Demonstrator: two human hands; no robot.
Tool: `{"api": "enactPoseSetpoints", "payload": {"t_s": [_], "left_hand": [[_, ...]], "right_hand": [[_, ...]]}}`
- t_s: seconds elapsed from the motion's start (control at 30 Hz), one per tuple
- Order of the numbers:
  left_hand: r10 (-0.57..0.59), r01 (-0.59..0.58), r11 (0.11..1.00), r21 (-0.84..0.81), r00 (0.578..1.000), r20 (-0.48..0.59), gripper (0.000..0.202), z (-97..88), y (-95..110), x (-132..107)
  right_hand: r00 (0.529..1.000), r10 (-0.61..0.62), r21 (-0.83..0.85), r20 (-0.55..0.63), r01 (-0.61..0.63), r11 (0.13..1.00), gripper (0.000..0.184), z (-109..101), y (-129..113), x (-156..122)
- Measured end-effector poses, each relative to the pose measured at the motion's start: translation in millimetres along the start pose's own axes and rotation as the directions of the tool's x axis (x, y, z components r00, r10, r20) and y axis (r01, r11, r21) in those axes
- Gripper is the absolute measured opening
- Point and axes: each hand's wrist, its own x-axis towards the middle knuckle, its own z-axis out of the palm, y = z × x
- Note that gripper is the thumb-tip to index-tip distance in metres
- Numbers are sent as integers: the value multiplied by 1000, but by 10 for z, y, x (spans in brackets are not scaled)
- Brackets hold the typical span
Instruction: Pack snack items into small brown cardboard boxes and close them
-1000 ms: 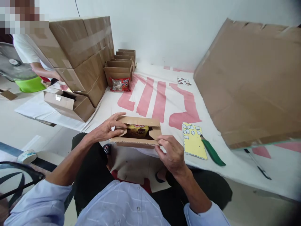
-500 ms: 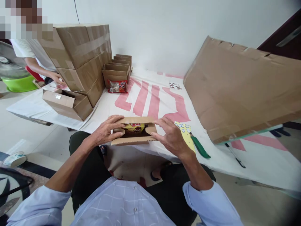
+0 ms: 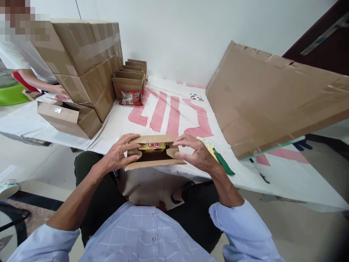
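Observation:
Between my hands is a small cardboard box (image 3: pixel 155 165) with its top flaps up, at the table's near edge above my lap. Inside it, toward the far side, lies a yellow packet (image 3: pixel 152 146) with a red round mark. My left hand (image 3: pixel 118 154) grips the box's left end, thumb on the left side flap. At the right end, my right hand (image 3: pixel 196 153) has its thumb on the right side flap and its fingers along the far flap. The box's lower part is hidden from me.
A stack of taped cartons (image 3: pixel 89 62) stands left, with an opened carton (image 3: pixel 71 118) before it. Folded boxes (image 3: pixel 128 82) and a red snack packet (image 3: pixel 131 97) lie behind. A green-handled knife (image 3: pixel 225 163) and large cardboard sheet (image 3: pixel 272 98) are right. Another person's hand (image 3: pixel 61 91) is far left.
My view has shifted a little, so the surroundings sit further left. The near flap of the box leans further outward, showing more of the inside. Both hands keep their hold.

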Motion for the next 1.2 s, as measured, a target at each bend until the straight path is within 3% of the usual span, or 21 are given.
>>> {"api": "enactPoseSetpoints", "payload": {"t_s": [0.07,0.17,0.2,0.33,0.47,0.7,0.87,1.07,1.2], "left_hand": [[-12,12,1000,-3,1000,4,34,-12,-4,21],[-19,19,1000,-6,1000,14,35,-22,3,60],[-21,22,1000,-6,1000,13,35,-21,4,71],[-47,47,999,-10,999,-4,38,-3,-16,99],[-58,58,998,-21,998,1,43,5,-60,126],[-68,67,997,-49,998,-12,45,8,-116,265],[-119,117,991,-65,993,-20,47,-2,-111,349],[-158,155,985,-80,987,-25,48,18,-122,396],[-152,146,985,-88,987,-60,47,44,-129,384]], "right_hand": [[998,2,24,56,-4,1000,20,-95,-100,-123],[989,-54,-18,137,56,998,55,-135,-223,-324],[989,-77,-61,126,86,994,58,-103,-248,-382],[965,-244,-281,-96,209,937,23,179,-281,-531],[894,-373,-441,-247,239,865,26,412,-298,-575],[836,-449,-627,-315,172,760,20,481,-243,-467],[815,-457,-643,-356,142,753,21,533,-201,-421],[804,-427,-531,-415,167,831,28,664,-196,-498],[843,-344,-342,-414,207,917,22,728,-326,-553]]}}
